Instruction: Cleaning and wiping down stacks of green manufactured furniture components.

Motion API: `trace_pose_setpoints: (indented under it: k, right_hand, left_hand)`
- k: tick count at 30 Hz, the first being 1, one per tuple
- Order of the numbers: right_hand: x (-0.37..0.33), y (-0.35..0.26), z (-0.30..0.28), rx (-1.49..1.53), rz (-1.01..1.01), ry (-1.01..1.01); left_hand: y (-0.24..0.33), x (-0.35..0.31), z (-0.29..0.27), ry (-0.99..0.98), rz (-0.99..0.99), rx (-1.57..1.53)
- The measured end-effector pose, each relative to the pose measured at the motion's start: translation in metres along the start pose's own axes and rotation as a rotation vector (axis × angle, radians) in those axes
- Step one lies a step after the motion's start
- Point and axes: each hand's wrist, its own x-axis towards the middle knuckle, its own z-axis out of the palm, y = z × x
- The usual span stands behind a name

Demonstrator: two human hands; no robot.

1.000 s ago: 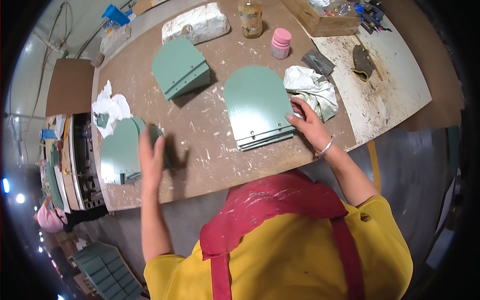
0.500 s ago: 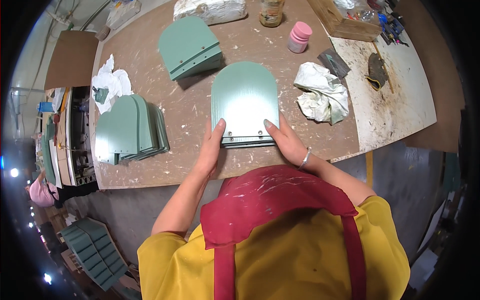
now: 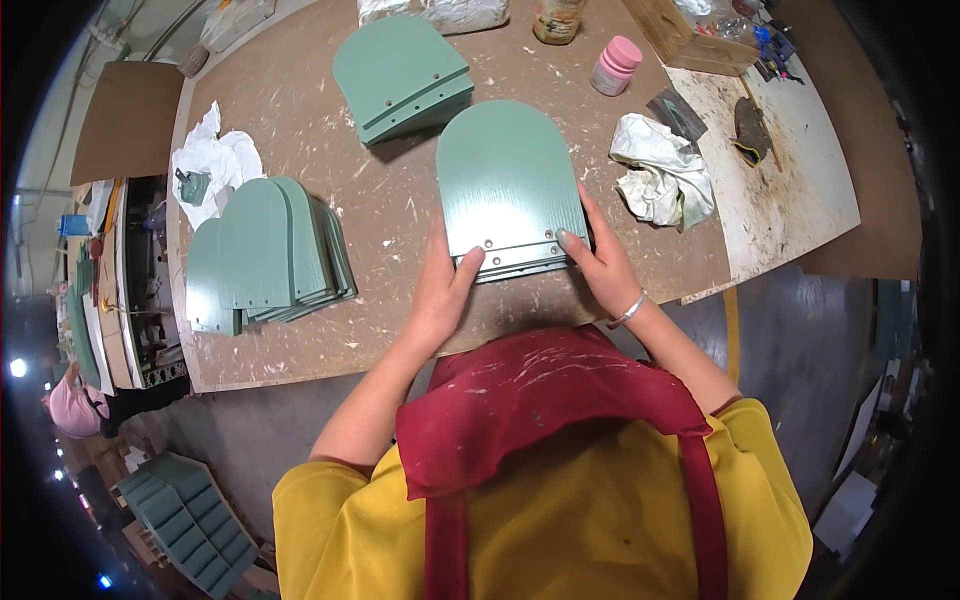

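In front of me is a small stack of green round-topped panels [image 3: 512,180], glossy, with small holes along the straight near edge. My left hand [image 3: 446,285] grips the stack's near left corner, thumb on top. At the near right corner, my right hand [image 3: 602,255] holds it the same way, fingers along the side and under it. Beyond the stack sits another pile of green panels [image 3: 400,75]. To the left, several more panels [image 3: 262,245] lie fanned out.
Right of my hands lies a crumpled white cloth [image 3: 665,172], with a pink bottle [image 3: 616,67] beyond it. A glass jar [image 3: 556,20] and a wooden box [image 3: 690,40] stand at the back. Crumpled white paper [image 3: 212,160] lies left. A person in pink [image 3: 75,405] is far left.
Both hands have shifted the stack slightly away from me and turned it a little; the top panel now sits back from the lower ones' near edge. The view has also tilted.
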Motion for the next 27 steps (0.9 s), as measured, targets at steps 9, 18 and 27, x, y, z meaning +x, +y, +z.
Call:
trace_pose_setpoints:
  k: [9, 18, 27]
  right_hand:
    - [-0.006, 0.007, 0.000, 0.144, 0.123, 0.020]
    - [-0.008, 0.008, -0.011, 0.267, 0.204, -0.058]
    - [-0.004, 0.016, -0.001, 0.091, 0.065, 0.033]
  left_hand:
    - [-0.008, -0.002, -0.004, 0.064, 0.119, 0.205]
    - [-0.015, -0.010, 0.002, 0.063, 0.082, -0.104]
    - [-0.023, -0.014, 0.015, 0.169, -0.076, -0.138]
